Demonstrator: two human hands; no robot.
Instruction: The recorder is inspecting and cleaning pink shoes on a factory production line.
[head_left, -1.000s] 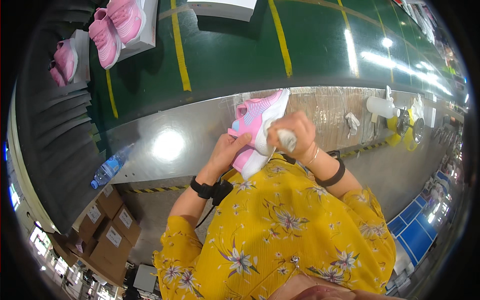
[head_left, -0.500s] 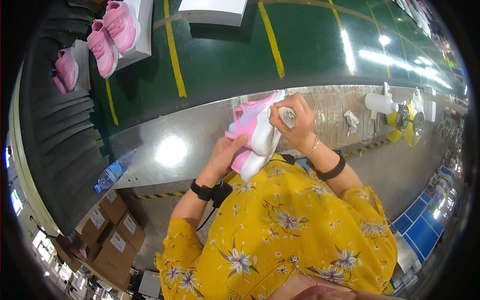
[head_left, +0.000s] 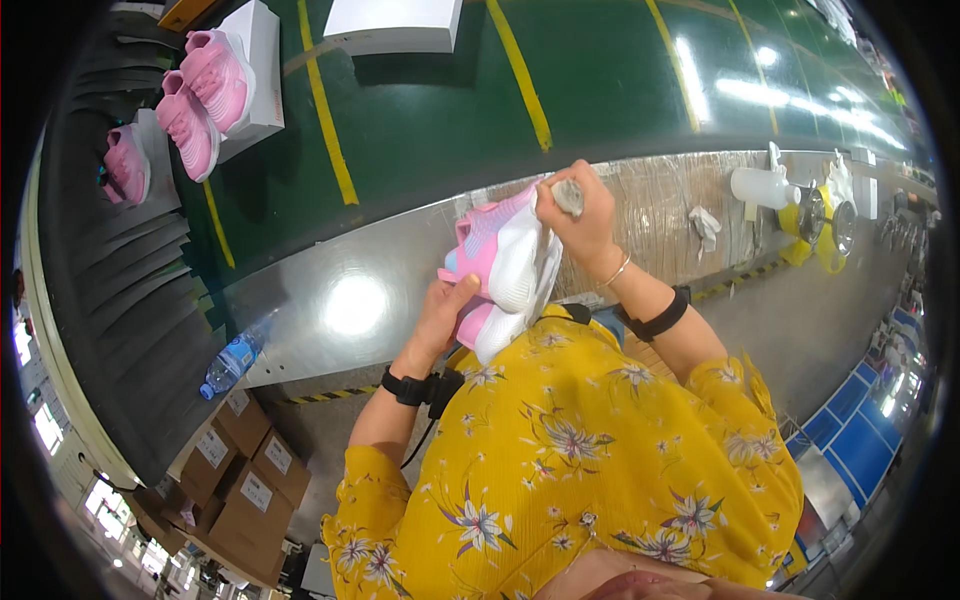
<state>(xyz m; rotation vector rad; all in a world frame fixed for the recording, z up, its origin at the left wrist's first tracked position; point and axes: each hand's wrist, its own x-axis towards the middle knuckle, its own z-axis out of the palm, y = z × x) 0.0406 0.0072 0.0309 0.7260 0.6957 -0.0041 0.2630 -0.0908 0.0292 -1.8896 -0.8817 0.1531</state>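
Note:
My left hand (head_left: 440, 310) is closed around the heel side of a pair of pink sneakers (head_left: 482, 246), held together in front of me above the bench edge. Their thick white soles face to the right, toward my other hand. A stubby, pale tool with a rounded end (head_left: 569, 197) pokes out of my closed right hand (head_left: 585, 215). That hand is up against the sole edge near the toe, where its fingers hide the tool's other end. The exact kind of tool cannot be made out.
Beyond the metal bench (head_left: 400, 260) runs a green conveyor (head_left: 420, 130) with yellow stripes. More pink sneakers (head_left: 215, 80) sit by a white shoebox (head_left: 262, 75) at far left. A water bottle (head_left: 232, 362) lies left; a white squeeze bottle (head_left: 762, 188) lies right. Cartons (head_left: 235, 500) stand lower left.
Both hands and the sneakers have shifted slightly left in the picture. My right hand has moved up a little along the sole, and the pale tool has tilted. Both holds stay the same.

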